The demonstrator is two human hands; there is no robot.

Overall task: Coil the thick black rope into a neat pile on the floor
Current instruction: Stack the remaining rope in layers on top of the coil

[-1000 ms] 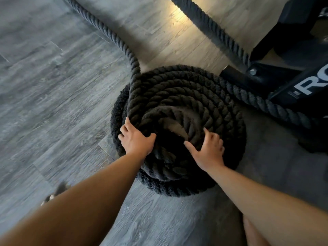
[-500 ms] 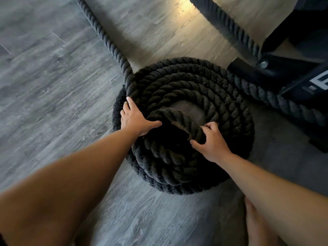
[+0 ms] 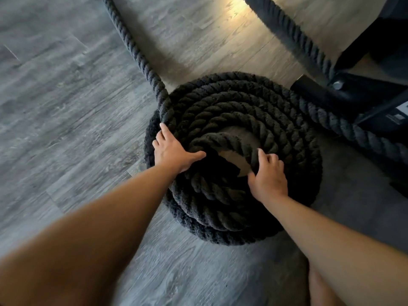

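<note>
The thick black rope (image 3: pixel 231 107) lies in a round, stacked coil on the grey wood floor, with a bare patch of floor showing in its centre. My left hand (image 3: pixel 171 151) rests flat on the coil's left side, fingers spread and thumb pointing toward the middle. My right hand (image 3: pixel 268 175) grips the innermost loop, which arches up over the centre hole. One loose length of rope (image 3: pixel 134 51) runs from the coil's upper left away to the top of the view. A second length (image 3: pixel 344 127) leaves on the right.
A black metal equipment frame (image 3: pixel 344 93) with a bolt stands on the floor right of the coil, the rope passing beside its foot. Another stretch of rope (image 3: pixel 293 34) crosses the top right. Grey plank flooring (image 3: pixel 66 107) spreads left. My bare foot (image 3: pixel 320 288) shows at the bottom right.
The inner loop has been pulled up and over the centre, opening a gap with floor visible. My right hand slid onto that loop and closed round it; my left hand shifted slightly outward.
</note>
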